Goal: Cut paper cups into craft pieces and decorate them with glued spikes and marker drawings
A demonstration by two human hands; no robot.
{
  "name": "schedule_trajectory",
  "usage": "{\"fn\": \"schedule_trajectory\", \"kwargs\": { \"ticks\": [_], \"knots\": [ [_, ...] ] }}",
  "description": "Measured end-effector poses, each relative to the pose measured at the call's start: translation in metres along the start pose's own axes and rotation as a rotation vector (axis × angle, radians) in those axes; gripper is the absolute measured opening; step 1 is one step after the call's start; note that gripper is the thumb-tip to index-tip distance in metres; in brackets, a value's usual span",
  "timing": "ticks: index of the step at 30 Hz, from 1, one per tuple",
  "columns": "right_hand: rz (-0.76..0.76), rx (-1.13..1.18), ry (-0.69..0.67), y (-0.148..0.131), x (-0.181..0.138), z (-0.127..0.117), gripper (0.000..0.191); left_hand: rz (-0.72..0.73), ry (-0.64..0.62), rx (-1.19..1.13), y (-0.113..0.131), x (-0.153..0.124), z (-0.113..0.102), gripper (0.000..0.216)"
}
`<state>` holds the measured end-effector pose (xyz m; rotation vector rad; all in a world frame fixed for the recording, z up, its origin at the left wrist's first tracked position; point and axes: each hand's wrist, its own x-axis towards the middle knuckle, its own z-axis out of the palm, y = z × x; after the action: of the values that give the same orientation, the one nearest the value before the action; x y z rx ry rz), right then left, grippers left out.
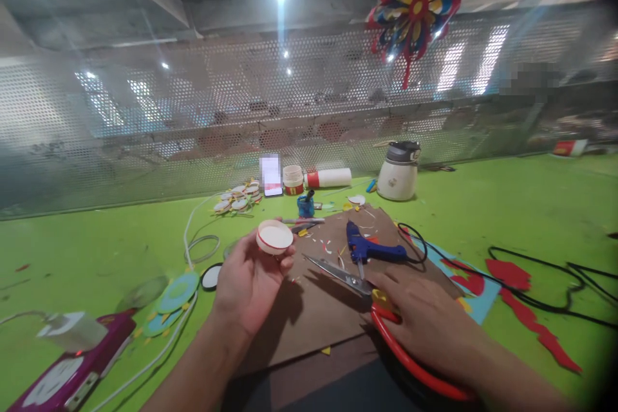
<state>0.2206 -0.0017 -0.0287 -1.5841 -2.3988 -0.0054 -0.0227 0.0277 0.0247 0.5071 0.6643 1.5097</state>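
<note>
My left hand (251, 283) is lifted above the brown board (309, 309), its fingers closed round a small white round lid with a red rim (274, 236). My right hand (425, 318) rests on the board's right side, fingers closed on the red-and-yellow handles of a pair of scissors (345, 275), whose open blades point left. A blue glue gun (369, 248) lies just beyond the scissors, its black cord running off to the right.
A green table (96, 244) carries paper discs (176, 293), a pink device with a white charger (72, 360), red felt pieces (531, 315), a white jar (398, 170), a phone (271, 175), small tubs and stacked lids. A perforated metal screen stands behind; a paper pinwheel (415, 3) hangs above.
</note>
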Motion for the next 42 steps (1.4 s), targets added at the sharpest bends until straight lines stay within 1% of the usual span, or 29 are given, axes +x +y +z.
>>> {"fn": "schedule_trajectory", "kwargs": {
  "ticks": [4,6,13,18,22,25,27,31,34,38,42],
  "knots": [
    [-0.020,-0.027,-0.071,-0.002,-0.001,0.001,0.038,-0.002,0.069,0.020,-0.001,0.000,0.003,0.029],
    [-0.025,-0.038,-0.080,-0.002,0.000,0.002,0.039,0.002,0.101,0.024,-0.001,0.001,0.004,0.031],
    [-0.038,-0.014,-0.037,0.000,0.002,0.002,0.042,-0.020,0.142,0.015,-0.004,0.001,0.004,0.029],
    [-0.065,0.007,-0.003,0.003,0.002,0.005,0.039,-0.001,0.161,0.010,-0.007,0.004,0.003,0.027],
    [-0.102,0.047,-0.017,0.003,0.000,0.004,0.039,0.021,0.177,0.031,-0.005,0.008,0.000,0.027],
    [-0.118,0.052,-0.072,0.001,-0.002,0.000,0.039,0.053,0.173,0.052,-0.001,0.011,-0.002,0.025],
    [-0.121,0.051,-0.112,0.000,-0.003,-0.003,0.039,0.100,0.163,0.061,0.000,0.011,-0.003,0.020],
    [-0.108,0.076,-0.170,-0.006,-0.003,-0.007,0.038,0.196,0.100,0.084,-0.001,0.013,-0.005,0.014],
    [-0.080,0.087,-0.184,-0.012,-0.003,-0.008,0.033,0.194,0.071,0.120,-0.006,0.016,-0.009,0.012],
    [-0.061,0.078,-0.198,-0.016,-0.001,-0.007,0.027,0.167,0.070,0.193,-0.011,0.024,-0.019,0.005],
    [-0.046,0.094,-0.214,-0.015,-0.002,-0.005,0.026,0.173,0.068,0.247,-0.011,0.030,-0.030,0.012]
  ]
}}
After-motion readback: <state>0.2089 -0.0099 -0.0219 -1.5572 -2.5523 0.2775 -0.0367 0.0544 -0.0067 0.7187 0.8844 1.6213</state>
